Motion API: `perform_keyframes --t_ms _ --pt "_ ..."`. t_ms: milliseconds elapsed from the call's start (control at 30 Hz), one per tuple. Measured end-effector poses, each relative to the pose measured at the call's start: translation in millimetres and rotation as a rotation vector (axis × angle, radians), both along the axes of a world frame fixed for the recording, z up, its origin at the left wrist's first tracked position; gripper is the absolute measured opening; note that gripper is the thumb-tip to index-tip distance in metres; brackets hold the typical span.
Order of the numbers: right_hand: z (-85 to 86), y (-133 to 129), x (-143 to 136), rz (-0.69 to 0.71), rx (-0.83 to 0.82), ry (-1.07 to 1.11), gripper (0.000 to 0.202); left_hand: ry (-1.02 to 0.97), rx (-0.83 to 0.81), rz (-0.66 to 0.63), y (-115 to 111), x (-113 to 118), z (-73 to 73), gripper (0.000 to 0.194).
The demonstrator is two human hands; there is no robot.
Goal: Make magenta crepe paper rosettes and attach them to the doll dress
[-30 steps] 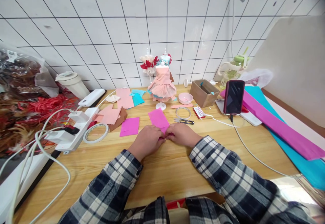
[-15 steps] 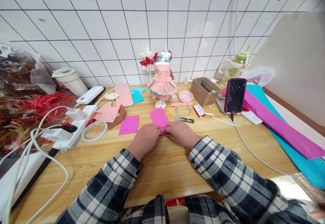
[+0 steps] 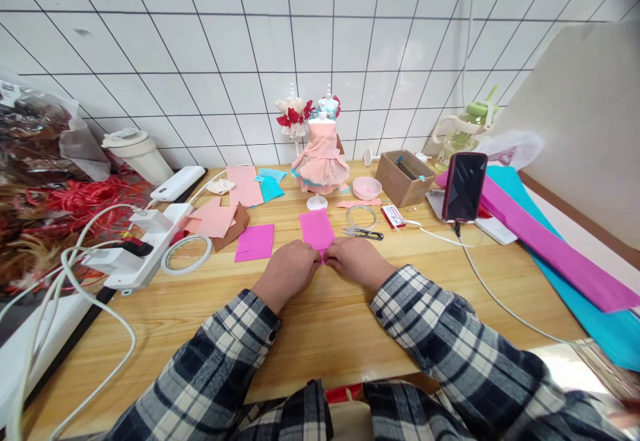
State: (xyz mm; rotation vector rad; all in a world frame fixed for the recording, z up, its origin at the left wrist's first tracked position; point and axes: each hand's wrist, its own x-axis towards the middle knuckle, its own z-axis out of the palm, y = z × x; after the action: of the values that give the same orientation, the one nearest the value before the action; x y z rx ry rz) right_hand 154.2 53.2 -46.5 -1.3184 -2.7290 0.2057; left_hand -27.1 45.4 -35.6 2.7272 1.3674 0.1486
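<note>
Both hands meet at the near edge of a magenta crepe paper piece [image 3: 317, 229] lying on the wooden table. My left hand [image 3: 289, 269] pinches the edge from the left, its fingers closed. Close beside it, my right hand [image 3: 359, 263] pinches the same edge from the right. The fingertips hide most of the gripped edge. Another magenta paper piece [image 3: 255, 243] lies flat to the left. Thread snips [image 3: 364, 233] and a thin ring of wire [image 3: 361, 216] rest to the right of the paper. Beyond it stands a small dress form in a pink paper dress [image 3: 321, 154].
On the left are a roll of tape [image 3: 187, 255], a white power strip [image 3: 150, 251] with cables, and peach paper scraps [image 3: 213, 219]. To the right are a pink bowl [image 3: 367, 188], a cardboard box [image 3: 405, 179], a propped phone [image 3: 465, 187] and long crepe sheets [image 3: 555, 247].
The magenta paper between my hands has turned slightly, its far edge swinging to the right. Both hands keep their pinch on its near edge.
</note>
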Motion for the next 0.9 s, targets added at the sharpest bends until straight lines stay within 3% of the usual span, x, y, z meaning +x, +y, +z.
perform_keyframes --t_ms 167,500,900 --pt "1.9 -0.6 -0.6 -0.018 0.014 0.001 0.024 -0.016 0.072 -0.054 0.5 0.2 -1.2 0.026" --pt "2.1 -0.1 -0.5 -0.067 0.018 -0.032 0.024 -0.001 0.03 0.023 1.1 -1.1 -3.3 0.026" --pt "2.8 -1.2 -1.4 -0.017 0.044 -0.045 0.027 0.035 0.052 -0.016 1.7 -0.7 -2.1 0.027"
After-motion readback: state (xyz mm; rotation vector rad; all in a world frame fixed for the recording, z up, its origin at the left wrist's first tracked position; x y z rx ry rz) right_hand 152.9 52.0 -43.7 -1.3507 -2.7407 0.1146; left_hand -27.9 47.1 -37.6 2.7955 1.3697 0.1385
